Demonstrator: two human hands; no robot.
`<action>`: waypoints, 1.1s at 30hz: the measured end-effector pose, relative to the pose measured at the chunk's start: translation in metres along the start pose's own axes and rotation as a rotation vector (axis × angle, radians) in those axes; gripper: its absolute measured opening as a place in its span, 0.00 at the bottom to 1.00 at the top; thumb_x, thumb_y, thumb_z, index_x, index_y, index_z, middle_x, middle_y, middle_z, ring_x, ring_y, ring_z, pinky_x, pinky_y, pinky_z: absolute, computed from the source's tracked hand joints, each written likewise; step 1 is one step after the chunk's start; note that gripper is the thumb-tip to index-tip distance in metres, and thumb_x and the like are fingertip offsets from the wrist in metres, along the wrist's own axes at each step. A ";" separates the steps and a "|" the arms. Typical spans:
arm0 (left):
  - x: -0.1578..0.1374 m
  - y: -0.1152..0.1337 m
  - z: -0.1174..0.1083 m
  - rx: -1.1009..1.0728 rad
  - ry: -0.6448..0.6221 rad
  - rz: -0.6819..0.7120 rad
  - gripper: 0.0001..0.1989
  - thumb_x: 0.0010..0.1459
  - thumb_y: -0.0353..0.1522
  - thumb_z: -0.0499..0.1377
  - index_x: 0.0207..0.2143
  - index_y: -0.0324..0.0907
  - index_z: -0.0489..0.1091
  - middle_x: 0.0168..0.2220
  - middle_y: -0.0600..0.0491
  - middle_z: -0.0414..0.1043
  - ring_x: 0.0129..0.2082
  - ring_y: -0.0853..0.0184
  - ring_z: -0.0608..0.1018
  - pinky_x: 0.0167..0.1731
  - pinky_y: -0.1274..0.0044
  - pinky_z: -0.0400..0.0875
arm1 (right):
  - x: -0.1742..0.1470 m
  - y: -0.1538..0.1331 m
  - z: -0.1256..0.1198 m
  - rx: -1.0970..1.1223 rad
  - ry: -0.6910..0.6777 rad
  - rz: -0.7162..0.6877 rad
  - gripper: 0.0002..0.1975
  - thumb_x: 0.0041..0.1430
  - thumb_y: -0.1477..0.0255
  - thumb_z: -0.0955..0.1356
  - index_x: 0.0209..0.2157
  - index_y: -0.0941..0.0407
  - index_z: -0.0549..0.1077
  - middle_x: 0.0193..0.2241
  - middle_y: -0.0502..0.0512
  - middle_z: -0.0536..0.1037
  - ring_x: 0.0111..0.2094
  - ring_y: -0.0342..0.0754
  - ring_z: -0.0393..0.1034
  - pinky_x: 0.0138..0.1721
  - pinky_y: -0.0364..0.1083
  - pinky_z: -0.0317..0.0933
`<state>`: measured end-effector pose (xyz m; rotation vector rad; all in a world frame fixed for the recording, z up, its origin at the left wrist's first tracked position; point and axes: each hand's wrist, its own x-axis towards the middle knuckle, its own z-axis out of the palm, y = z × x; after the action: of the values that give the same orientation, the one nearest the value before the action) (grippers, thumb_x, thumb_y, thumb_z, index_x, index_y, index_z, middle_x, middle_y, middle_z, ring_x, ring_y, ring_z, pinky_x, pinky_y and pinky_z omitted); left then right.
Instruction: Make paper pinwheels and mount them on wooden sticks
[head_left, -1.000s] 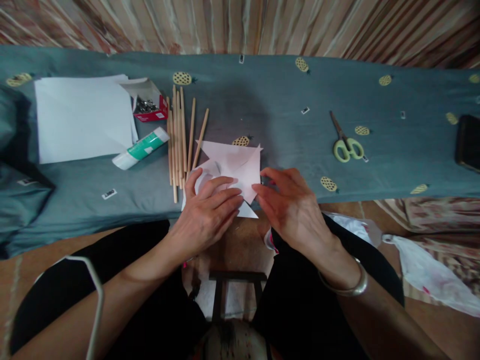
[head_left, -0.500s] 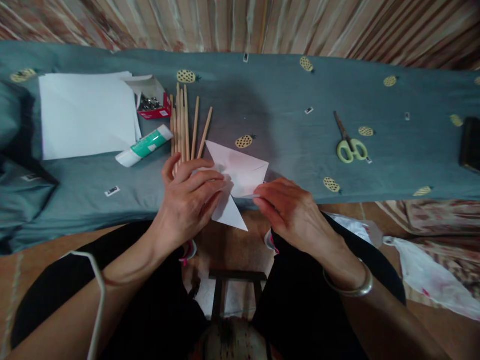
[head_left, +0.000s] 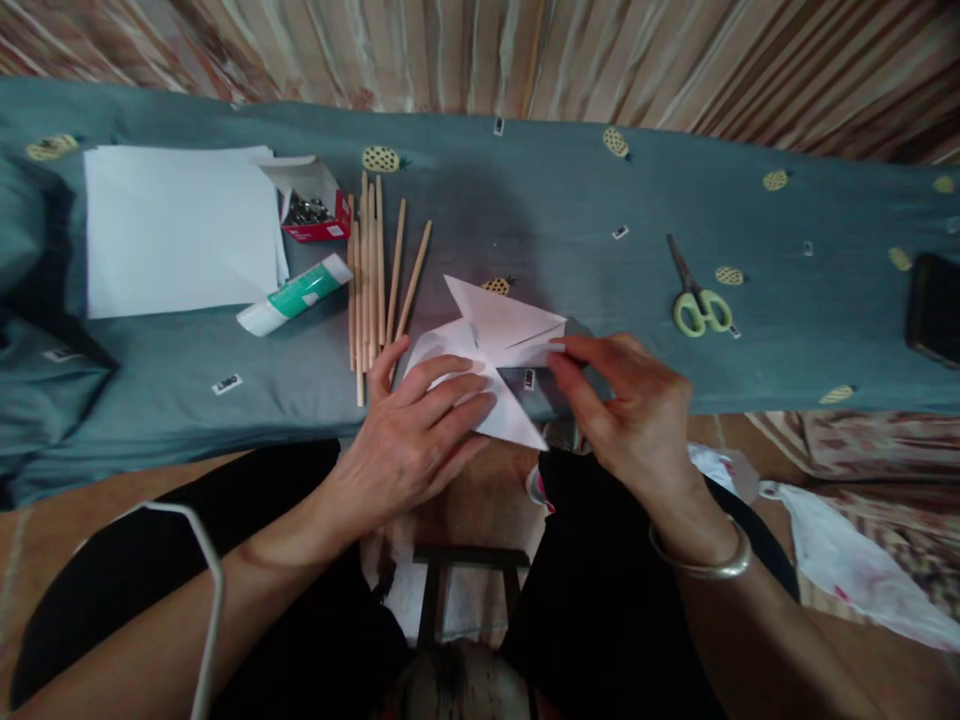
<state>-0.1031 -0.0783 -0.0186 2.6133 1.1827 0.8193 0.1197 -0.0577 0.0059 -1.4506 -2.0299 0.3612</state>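
A white sheet of paper (head_left: 517, 318), cut into pointed flaps like a pinwheel, lies at the table's front edge. One point reaches past that edge. My left hand (head_left: 420, 420) presses its fingers onto the middle of the paper and holds it there, thumb apart on the left. What lies under those fingers is hidden. Between thumb and forefinger, my right hand (head_left: 626, 400) pinches the right corner of the paper, which curls up slightly. Several light wooden sticks (head_left: 373, 270) lie just beyond my left hand.
Scissors with green handles (head_left: 701, 312) lie to the right. On the left are a glue tube (head_left: 296, 295), a red box of small metal pieces (head_left: 319, 220) and a stack of white paper (head_left: 180, 230). A dark object (head_left: 934, 310) rests at the far right of the cloth-covered table (head_left: 600, 280).
The paper has shifted right and turned a little, showing more of its flaps. Both hands have moved right with it, the right one still pinching a corner.
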 end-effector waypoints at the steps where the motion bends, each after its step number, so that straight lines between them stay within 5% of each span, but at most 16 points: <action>1: 0.000 0.000 0.000 -0.003 -0.004 -0.009 0.14 0.60 0.32 0.58 0.48 0.53 0.68 0.49 0.57 0.77 0.54 0.59 0.74 0.66 0.55 0.45 | -0.002 -0.002 0.002 0.020 -0.033 -0.007 0.07 0.63 0.72 0.66 0.40 0.53 0.77 0.35 0.54 0.81 0.38 0.50 0.75 0.42 0.50 0.67; 8: -0.009 -0.001 0.004 0.039 -0.016 0.015 0.10 0.61 0.31 0.56 0.45 0.50 0.69 0.46 0.58 0.78 0.52 0.61 0.75 0.66 0.55 0.45 | -0.011 -0.007 0.018 0.239 -0.218 0.192 0.07 0.59 0.71 0.69 0.40 0.54 0.75 0.35 0.51 0.81 0.35 0.46 0.77 0.39 0.45 0.68; 33: -0.017 0.008 0.008 0.036 -0.084 -0.002 0.20 0.62 0.28 0.55 0.57 0.41 0.61 0.55 0.48 0.73 0.58 0.62 0.71 0.67 0.57 0.44 | 0.001 -0.014 0.028 -0.012 -0.280 0.155 0.05 0.61 0.72 0.67 0.35 0.57 0.76 0.30 0.54 0.79 0.32 0.47 0.73 0.37 0.46 0.65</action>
<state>-0.1023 -0.0958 -0.0296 2.6463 1.1879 0.6872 0.0915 -0.0586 -0.0077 -1.6459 -2.1410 0.6502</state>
